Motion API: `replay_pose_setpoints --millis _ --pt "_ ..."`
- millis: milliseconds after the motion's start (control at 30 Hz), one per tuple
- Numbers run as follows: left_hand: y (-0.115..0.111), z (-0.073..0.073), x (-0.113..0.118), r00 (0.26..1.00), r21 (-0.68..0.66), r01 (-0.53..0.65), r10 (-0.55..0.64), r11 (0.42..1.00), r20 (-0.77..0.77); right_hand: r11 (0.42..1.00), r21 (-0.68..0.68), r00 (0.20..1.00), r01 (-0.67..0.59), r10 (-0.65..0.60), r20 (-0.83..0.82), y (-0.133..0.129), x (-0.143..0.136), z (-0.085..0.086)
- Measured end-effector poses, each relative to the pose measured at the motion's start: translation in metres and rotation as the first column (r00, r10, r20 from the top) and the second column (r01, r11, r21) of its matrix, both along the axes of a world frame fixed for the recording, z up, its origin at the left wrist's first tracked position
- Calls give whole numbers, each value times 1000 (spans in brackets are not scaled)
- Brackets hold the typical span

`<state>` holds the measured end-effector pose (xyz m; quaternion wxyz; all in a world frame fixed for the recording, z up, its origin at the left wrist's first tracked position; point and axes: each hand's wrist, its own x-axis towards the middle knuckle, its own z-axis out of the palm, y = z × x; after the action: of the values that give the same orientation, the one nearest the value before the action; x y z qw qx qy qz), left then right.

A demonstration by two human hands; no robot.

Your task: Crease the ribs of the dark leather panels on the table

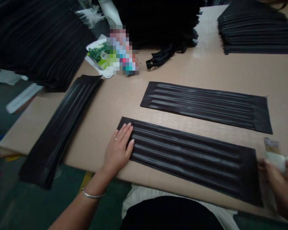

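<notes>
My left hand [120, 148] lies flat, fingers stretched out, on the left end of a dark ribbed leather-like panel [184, 156]. The panel lies near the table's front edge. At its right end is my right hand [279, 182], closed around a pale, brush-like tool with a flat tan and dark tip [273, 147]. Blur hides the tool's details and part of the fingers. Just behind, a second ribbed panel [206, 103] lies flat, apart from the first. To the left of my left hand, several similar panels form a slanted stack [62, 124] that overhangs the table edge.
Big piles of dark pieces stand at the left [38, 41], at the back [158, 22] and at the back right [256, 32]. A green and white packet [100, 57] and a black strap-like scrap [160, 57] lie on the tan table [105, 99].
</notes>
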<state>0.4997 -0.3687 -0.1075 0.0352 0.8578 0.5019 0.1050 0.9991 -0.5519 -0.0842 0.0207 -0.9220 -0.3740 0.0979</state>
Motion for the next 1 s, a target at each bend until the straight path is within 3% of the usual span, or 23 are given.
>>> replay_pose_setpoints --millis 133,200,267,367,467,533,600,700,1000 --pt "22 10 -34 1000 -49 21 -20 999 17 975 221 941 3 72 -331 9 -16 13" --pt "29 13 -32 998 -42 22 -19 999 55 963 269 947 11 76 -312 10 -16 15" --pt "25 15 -9 992 -19 62 -59 998 108 961 275 978 9 49 -202 8 -15 14" --pt "-1 22 62 946 -40 284 -273 958 174 960 247 974 -131 171 -150 5 -22 10" --pt "-34 28 146 826 -95 551 -525 829 207 945 125 948 -302 311 -65 10 -38 8" --pt "-50 30 191 739 -113 669 -639 735 214 946 62 947 -319 320 0 16 -45 8" --pt "-60 30 222 679 -130 733 -706 668 202 954 38 955 -298 297 30 21 -47 9" --pt "-66 28 243 659 -146 752 -738 642 149 966 51 967 -252 250 48 29 -45 8" --pt "-71 32 256 682 -112 727 -731 677 7 973 196 993 -121 121 11 39 -31 -3"
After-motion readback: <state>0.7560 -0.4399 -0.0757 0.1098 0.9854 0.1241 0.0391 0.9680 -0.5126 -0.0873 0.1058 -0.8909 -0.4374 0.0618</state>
